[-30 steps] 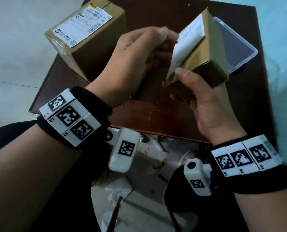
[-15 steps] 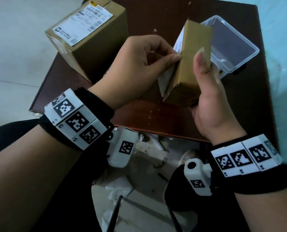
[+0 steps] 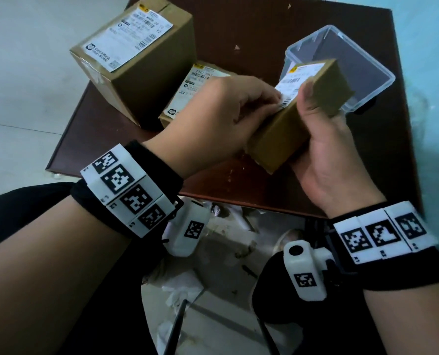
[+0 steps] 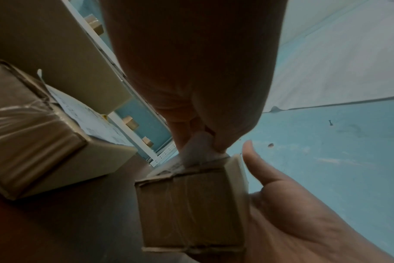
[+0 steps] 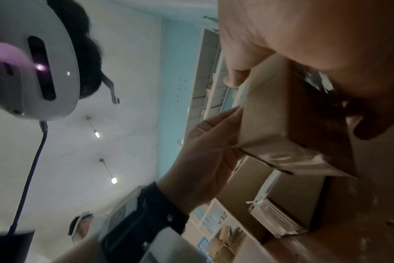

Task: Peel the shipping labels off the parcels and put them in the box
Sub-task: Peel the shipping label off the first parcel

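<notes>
Your left hand [image 3: 221, 108] pinched the shipping label's [image 3: 294, 82] corner while your right hand [image 3: 323, 152] gripped the small parcel [image 3: 297, 129] above the worktop [image 3: 238, 26]; next, probably a steady peel toward the clear plastic box [image 3: 367, 65].

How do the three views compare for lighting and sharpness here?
Head view: dim but sharp, the label print is visible on the held parcel. Left wrist view: dark, the left hand nearly a silhouette. Right wrist view: soft and smeared, with lens flare on the headset.
</notes>
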The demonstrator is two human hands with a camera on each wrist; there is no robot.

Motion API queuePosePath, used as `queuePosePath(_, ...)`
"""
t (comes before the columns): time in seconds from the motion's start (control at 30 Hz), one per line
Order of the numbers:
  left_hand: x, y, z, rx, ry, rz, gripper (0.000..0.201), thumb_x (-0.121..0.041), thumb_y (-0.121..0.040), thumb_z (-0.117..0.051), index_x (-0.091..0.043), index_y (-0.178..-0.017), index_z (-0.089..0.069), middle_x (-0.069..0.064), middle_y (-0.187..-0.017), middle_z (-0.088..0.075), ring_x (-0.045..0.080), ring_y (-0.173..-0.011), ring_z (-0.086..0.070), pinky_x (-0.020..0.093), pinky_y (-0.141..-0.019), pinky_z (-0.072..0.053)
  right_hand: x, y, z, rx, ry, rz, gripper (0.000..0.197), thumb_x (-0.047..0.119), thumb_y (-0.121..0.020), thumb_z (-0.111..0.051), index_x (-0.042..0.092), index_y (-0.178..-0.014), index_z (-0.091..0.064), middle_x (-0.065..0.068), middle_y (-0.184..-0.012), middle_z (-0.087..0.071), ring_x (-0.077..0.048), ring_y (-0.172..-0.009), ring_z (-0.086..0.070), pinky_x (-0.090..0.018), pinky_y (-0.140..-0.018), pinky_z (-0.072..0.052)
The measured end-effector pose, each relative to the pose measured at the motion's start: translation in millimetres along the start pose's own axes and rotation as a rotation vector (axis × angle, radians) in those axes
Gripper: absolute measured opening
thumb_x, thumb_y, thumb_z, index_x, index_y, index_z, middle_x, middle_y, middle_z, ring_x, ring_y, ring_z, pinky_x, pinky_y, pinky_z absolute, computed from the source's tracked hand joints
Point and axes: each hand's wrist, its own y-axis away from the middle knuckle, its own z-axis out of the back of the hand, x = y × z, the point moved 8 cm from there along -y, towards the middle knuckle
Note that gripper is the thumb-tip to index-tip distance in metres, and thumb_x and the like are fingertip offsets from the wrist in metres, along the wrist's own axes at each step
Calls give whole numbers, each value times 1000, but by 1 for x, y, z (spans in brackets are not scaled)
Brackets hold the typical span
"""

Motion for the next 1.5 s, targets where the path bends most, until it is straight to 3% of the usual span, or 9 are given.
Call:
queuePosePath(0.07,-1,0,1,-10,-30,-9,22,-16,-103,-62,-3,-112,-77,5,-110,-78,15,-102,-73,40,-88,-58,0,-2,6,-52,23,36,57,33,-98,-77,15,-145,-50,-11,-134,-73,-24,-120,-75,-51,-102,-61)
queuePosePath(0.17,0,-1,6,-13,-81,15,20,-16,-104,-61,-6,-106,-77,1,-94,-76,10,-85,-70,36,-77,-55,-1,-3,8,-46,32,18,51,33,-96,-79,12,-139,-59,-14,-132,-74,-27,-120,-75,-55,-105,-60)
queuePosePath(0.33,5,-2,4,46,-77,53,16,-18,-106,-60,-10,-103,-74,-11,-85,-67,1,-77,-64,16,-70,-48,1,0,8,-45,88,-16,51,43,-80,-81,17,-122,-68,-6,-114,-79,-25,-113,-77,-53,-103,-61)
queuePosePath(0.57,9,-4,7,43,-37,92,14,-17,-105,-61,-13,-102,-73,-24,-81,-61,-12,-75,-60,5,-68,-40,3,2,9,-51,115,-8,40,43,-89,-77,21,-121,-68,-5,-113,-78,-24,-110,-78,-53,-101,-62)
queuePosePath(0.9,8,-5,11,38,-6,137,10,-19,-104,-61,-24,-99,-68,-24,-86,-62,-11,-81,-61,6,-72,-42,7,6,4,-43,135,1,33,44,-89,-74,25,-115,-70,1,-109,-78,-19,-106,-78,-51,-100,-63)
queuePosePath(1.07,10,-5,11,34,12,172,11,-19,-105,-61,-20,-102,-72,-22,-85,-64,-10,-80,-62,7,-71,-44,8,7,4,-49,144,6,39,47,-85,-75,25,-117,-70,0,-110,-77,-21,-110,-77,-52,-100,-63)
queuePosePath(1.2,10,-5,13,24,33,177,10,-20,-104,-62,-22,-101,-72,-21,-87,-66,-8,-82,-64,7,-72,-44,8,5,6,-53,136,11,33,44,-93,-73,24,-120,-70,1,-111,-78,-21,-112,-77,-52,-101,-62)
queuePosePath(1.37,10,-6,14,15,54,179,10,-21,-104,-62,-22,-102,-72,-21,-91,-68,-7,-85,-66,8,-74,-46,7,4,7,-49,139,3,45,49,-84,-78,26,-122,-71,-1,-118,-78,-22,-116,-76,-53,-102,-61)
queuePosePath(1.5,14,-6,15,7,82,190,11,-21,-103,-63,-18,-102,-74,-20,-91,-68,-7,-85,-66,11,-75,-48,7,3,9,-54,127,19,40,45,-94,-77,23,-126,-71,-5,-124,-78,-24,-117,-76,-54,-102,-61)
